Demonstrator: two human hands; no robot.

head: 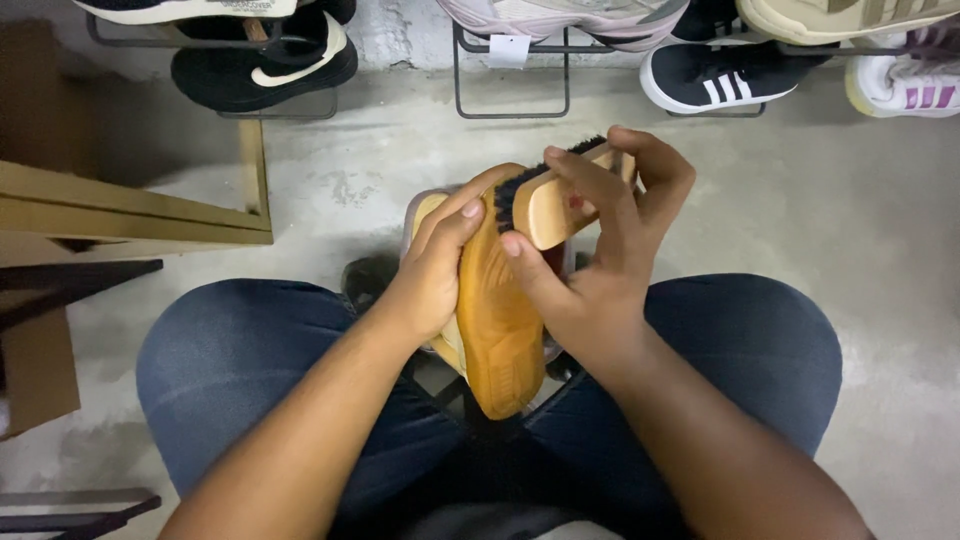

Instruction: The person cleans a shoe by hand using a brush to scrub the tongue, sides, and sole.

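- Shoe [497,320] with a tan rubber sole turned upward sits between the person's knees, above the lap in blue jeans [235,365].
- Left hand [430,275] wraps its fingers [462,215] closed around the shoe's side, near the toe end.
- Right hand [600,260] grips a wooden brush [560,200], fingers closed over its back.
- Dark bristles touch the sole's upper edge.
- Sneakers [725,75] rest on wire racks along the concrete floor [860,200] beyond.
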